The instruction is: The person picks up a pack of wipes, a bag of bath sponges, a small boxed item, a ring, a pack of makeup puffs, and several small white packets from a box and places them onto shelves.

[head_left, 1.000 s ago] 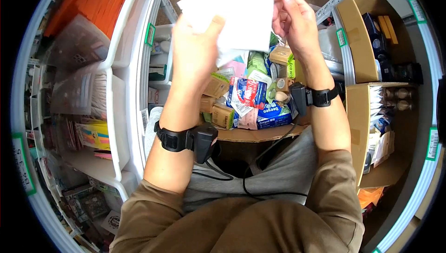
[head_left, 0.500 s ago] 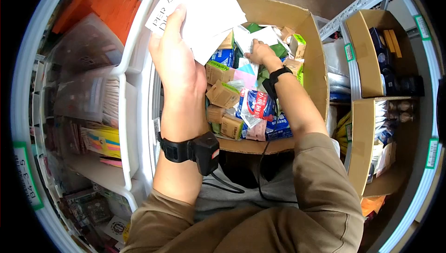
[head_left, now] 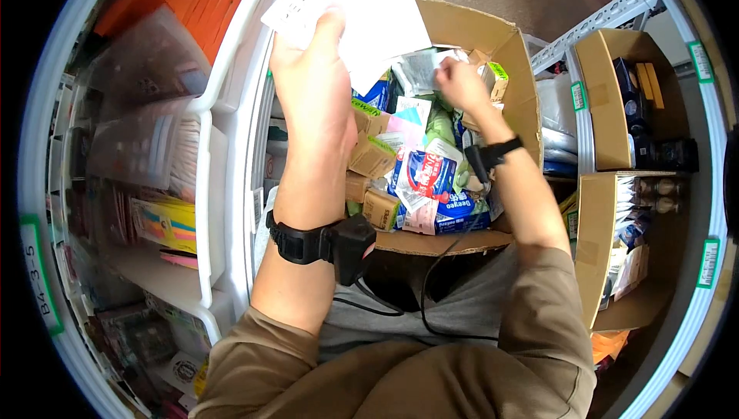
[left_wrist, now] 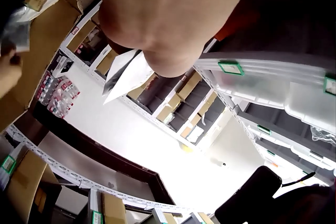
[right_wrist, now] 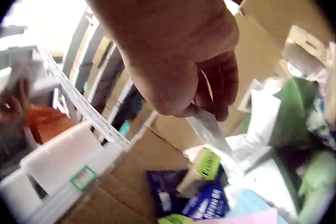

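In the head view the left hand (head_left: 315,88) holds several white square cards (head_left: 381,15) printed "PERFECT DIARY", its thumb across them, above the box's left back edge. The right hand (head_left: 463,86) is inside the large cardboard box (head_left: 512,57), near its back. In the right wrist view the right hand (right_wrist: 184,66) pinches a thin, pale, partly see-through packet (right_wrist: 209,129) between thumb and fingers. Below it lie small brown boxes with green labels (right_wrist: 202,171), blue packs (right_wrist: 210,203) and white papers (right_wrist: 262,182).
White plastic bins (head_left: 204,211) with orange and coloured packets stand on shelves at the left. Open cardboard boxes (head_left: 593,246) stand on the right shelf. A black cable (head_left: 422,296) runs from the wrist gear over the lap.
The right hand went from beside the cards down into the box, and now lifts a pale packet there. The left hand moved left with the cards, then slightly right.
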`<state>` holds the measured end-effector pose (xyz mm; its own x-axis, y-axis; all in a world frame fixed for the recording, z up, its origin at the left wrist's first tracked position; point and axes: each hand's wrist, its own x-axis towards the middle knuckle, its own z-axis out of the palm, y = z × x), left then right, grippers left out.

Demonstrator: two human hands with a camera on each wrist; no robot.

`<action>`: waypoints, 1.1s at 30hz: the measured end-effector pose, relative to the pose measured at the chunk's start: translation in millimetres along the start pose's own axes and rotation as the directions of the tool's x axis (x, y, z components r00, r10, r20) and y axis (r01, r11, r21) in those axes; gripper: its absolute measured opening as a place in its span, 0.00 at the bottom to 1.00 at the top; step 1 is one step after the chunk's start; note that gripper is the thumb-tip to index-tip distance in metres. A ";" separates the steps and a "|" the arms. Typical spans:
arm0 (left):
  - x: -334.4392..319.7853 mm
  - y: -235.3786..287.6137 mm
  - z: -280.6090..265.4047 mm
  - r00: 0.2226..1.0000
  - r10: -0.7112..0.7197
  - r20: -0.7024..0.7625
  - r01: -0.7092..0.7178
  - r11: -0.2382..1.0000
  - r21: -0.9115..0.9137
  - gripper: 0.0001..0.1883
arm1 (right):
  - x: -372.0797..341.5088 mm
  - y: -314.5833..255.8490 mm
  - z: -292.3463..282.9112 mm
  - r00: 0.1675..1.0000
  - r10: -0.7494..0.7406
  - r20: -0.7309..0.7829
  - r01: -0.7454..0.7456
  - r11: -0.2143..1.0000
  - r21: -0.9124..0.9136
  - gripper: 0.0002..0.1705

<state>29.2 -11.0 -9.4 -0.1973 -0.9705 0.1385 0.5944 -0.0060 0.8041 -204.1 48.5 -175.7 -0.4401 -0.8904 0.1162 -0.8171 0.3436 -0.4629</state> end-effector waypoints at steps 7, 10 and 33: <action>-9.5 -10.2 9.5 0.981 0.053 0.187 -0.104 0.956 0.274 0.15 | -63.8 -70.7 -155.2 0.965 0.241 0.103 -0.235 0.625 0.744 0.12; -22.1 -12.1 15.2 0.935 -0.004 0.354 -0.123 0.934 0.336 0.14 | -99.4 -106.3 -186.5 0.958 0.270 0.096 -0.212 0.439 0.873 0.10; -16.6 11.0 13.4 0.959 0.004 0.284 0.025 0.995 -0.099 0.19 | -63.0 -48.6 -125.6 0.920 0.125 -0.371 0.196 0.673 0.713 0.11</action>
<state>28.5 8.3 4.9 -0.4083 -0.8619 0.3006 0.6639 -0.0544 0.7459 -183.4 125.4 -50.1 -0.6454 -0.6654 0.3751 -0.3711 -0.1561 -0.9154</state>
